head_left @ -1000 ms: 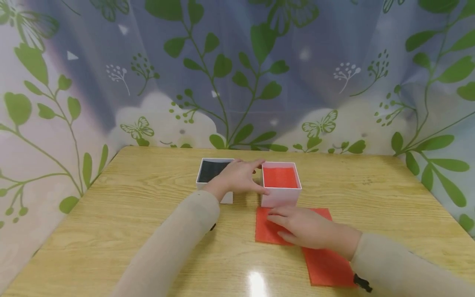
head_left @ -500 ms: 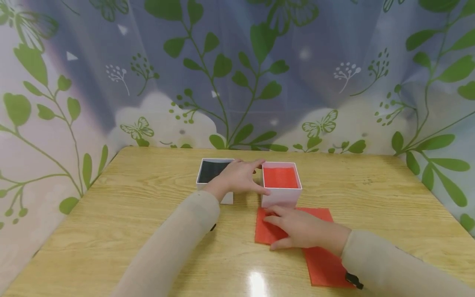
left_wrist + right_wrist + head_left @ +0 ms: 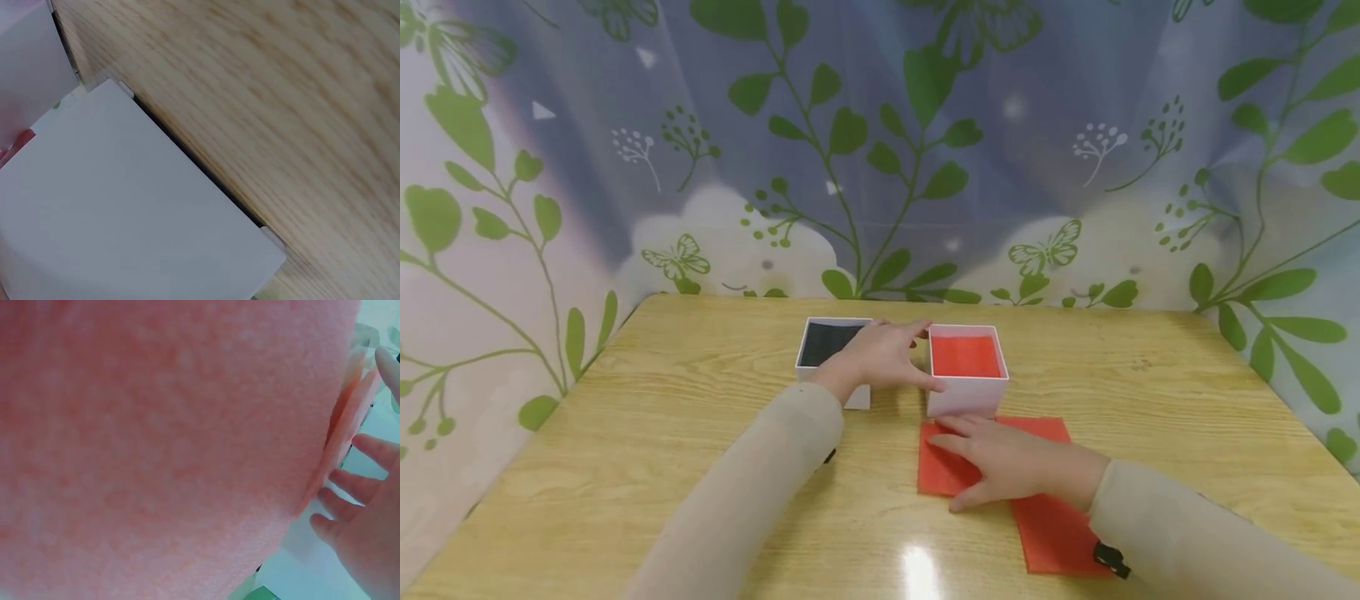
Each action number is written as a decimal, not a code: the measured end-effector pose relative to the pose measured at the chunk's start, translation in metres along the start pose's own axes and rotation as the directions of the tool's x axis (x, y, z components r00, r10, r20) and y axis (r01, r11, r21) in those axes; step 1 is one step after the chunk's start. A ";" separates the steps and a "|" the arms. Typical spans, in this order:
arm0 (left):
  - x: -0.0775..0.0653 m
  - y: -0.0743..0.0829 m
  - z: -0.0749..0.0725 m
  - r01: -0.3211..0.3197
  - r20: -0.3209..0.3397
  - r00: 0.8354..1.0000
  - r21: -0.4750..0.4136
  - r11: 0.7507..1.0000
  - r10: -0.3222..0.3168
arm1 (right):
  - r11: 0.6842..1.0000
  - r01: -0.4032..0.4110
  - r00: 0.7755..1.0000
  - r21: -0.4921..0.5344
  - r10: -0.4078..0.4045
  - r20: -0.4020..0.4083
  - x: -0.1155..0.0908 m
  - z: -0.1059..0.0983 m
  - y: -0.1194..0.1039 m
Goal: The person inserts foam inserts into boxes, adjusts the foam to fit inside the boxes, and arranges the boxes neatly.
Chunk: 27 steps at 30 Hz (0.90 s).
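Note:
Two white open-topped boxes stand side by side. The left box (image 3: 859,397) holds dark sheets (image 3: 827,343), and the right box (image 3: 967,396) holds red sheets (image 3: 966,357). My left hand (image 3: 880,357) reaches across the left box and holds the right box at its left end, thumb at the front, fingers towards the back. In front of that box, flat red sheets (image 3: 943,473) lie on the table. My right hand (image 3: 1011,462) rests over them, fingers extended, thumb spread past the near edge. In the right wrist view, fingertips (image 3: 334,478) touch a sheet's edge.
A wooden table (image 3: 700,350) lies under everything, backed by a curtain (image 3: 880,167) with leaf and butterfly prints. Another red sheet (image 3: 1060,537) lies nearer, partly under the right forearm. In the left wrist view, a white box wall (image 3: 137,206) fills much of the frame.
My right hand has moved slightly left over the red sheets, and its thumb has spread out toward the near edge. The left hand and both boxes have stayed in place.

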<state>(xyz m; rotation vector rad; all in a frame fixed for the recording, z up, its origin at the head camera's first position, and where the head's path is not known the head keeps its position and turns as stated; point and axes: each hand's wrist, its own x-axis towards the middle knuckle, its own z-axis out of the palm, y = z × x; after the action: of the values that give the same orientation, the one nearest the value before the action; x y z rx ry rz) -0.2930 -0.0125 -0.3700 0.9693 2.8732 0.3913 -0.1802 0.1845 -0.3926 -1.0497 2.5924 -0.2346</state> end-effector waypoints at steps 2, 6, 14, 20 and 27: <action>0.000 0.000 0.000 0.001 -0.001 1.000 0.000 1.000 -0.001 | 1.000 -0.011 1.000 0.012 0.011 0.007 -0.001 0.000 0.000; -0.001 0.000 -0.001 0.015 0.001 1.000 -0.004 1.000 -0.015 | 1.000 -0.019 1.000 0.009 0.019 0.012 -0.001 0.001 -0.001; -0.002 0.000 -0.002 0.014 0.009 1.000 -0.005 1.000 -0.014 | 1.000 0.010 1.000 -0.027 -0.010 -0.017 -0.003 0.001 -0.001; -0.001 0.001 -0.003 0.007 0.016 1.000 -0.002 1.000 -0.007 | 0.999 0.035 0.998 -0.037 -0.037 -0.041 -0.008 0.000 0.001; -0.001 0.001 -0.003 0.007 0.015 1.000 -0.009 1.000 -0.007 | 0.995 0.072 0.994 -0.064 -0.076 -0.074 -0.015 -0.002 0.001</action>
<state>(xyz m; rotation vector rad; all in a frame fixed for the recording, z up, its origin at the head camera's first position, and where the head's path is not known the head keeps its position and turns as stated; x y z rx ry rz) -0.2919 -0.0131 -0.3664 0.9565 2.8582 0.3944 -0.1711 0.1958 -0.3868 -1.1815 2.6466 -0.2192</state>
